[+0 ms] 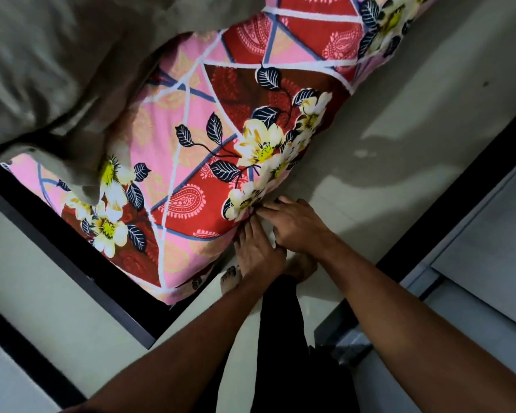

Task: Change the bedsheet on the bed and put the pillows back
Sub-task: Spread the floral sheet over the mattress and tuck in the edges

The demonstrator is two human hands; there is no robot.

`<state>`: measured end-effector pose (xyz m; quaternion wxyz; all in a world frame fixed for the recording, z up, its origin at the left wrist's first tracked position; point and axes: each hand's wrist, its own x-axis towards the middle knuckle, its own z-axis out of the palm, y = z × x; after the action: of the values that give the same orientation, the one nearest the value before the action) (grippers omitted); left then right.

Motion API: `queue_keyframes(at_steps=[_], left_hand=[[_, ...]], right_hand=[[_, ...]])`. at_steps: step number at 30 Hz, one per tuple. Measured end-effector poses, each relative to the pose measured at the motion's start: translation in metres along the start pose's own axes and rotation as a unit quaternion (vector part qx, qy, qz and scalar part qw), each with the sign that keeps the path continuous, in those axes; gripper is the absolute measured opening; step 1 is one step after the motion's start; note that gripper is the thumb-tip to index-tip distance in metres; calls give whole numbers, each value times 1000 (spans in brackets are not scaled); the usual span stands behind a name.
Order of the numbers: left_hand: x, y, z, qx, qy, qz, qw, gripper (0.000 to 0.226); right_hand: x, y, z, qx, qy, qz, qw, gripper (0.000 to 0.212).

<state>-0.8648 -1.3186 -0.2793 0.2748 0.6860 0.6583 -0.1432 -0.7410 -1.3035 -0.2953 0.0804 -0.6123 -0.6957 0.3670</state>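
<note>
Bedsheet: the floral bedsheet [221, 162] covers the bed; its side edge hangs toward the floor [399, 129].
Right hand: the right hand [295, 226] pinches the gathered edge of the bedsheet at the flower print.
Left hand: the left hand [258, 251] is just beside it, fingers rather straight, tips at the same fold; I cannot tell if it pinches.
Handling: thin, soft, light cloth that wrinkles and slips easily; probably best to take the hem near the corner and pull it tight.
Grey cloth: the grey cloth [57, 70] lies crumpled on the bed.

A home bedroom: a bed [188, 263] under floral bedsheet [209, 138].
</note>
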Motion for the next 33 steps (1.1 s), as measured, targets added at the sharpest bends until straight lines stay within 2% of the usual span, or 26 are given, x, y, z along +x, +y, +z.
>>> queue_keyframes(at_steps=[1,3,5,7,12,14,17,19,21,24,26,28,31,33], left_hand=[[6,8,2,-8,8,-28,1000,74],[19,31,-3,-19,-39,-95,995,75],[31,50,-8,-44,-79,-153,984,82],[32,55,-12,-77,-83,-172,979,86],[12,26,-22,-30,-78,-71,994,83],[3,14,-22,-23,-85,-13,996,83],[-28,18,-18,-35,-137,77,987,84],[-26,29,-16,-41,-112,131,984,85],[-4,43,-18,-15,-52,171,984,86],[32,57,-21,37,-11,182,983,87],[41,67,-24,56,-34,169,983,90],[39,79,-25,67,-83,153,983,98],[40,103,-28,4,-94,109,990,98],[44,121,-32,-12,-100,132,986,98]], right_hand=[[-1,0,-3,8,44,-14,999,50],[-6,10,-6,32,130,-21,991,48],[-13,29,-14,21,188,29,982,47],[-16,48,-21,-7,198,78,977,45],[1,61,-24,-57,202,53,976,35],[3,61,-22,-85,174,62,979,44],[0,57,-14,-92,106,84,987,68],[2,57,-14,-71,108,85,988,68],[4,61,-20,-45,117,76,989,65],[5,67,-44,-18,80,43,996,61],[4,71,-65,-14,46,30,998,59],[-2,79,-81,6,57,43,997,53],[-20,104,-101,65,93,118,987,49],[-29,124,-111,74,134,151,977,51]])
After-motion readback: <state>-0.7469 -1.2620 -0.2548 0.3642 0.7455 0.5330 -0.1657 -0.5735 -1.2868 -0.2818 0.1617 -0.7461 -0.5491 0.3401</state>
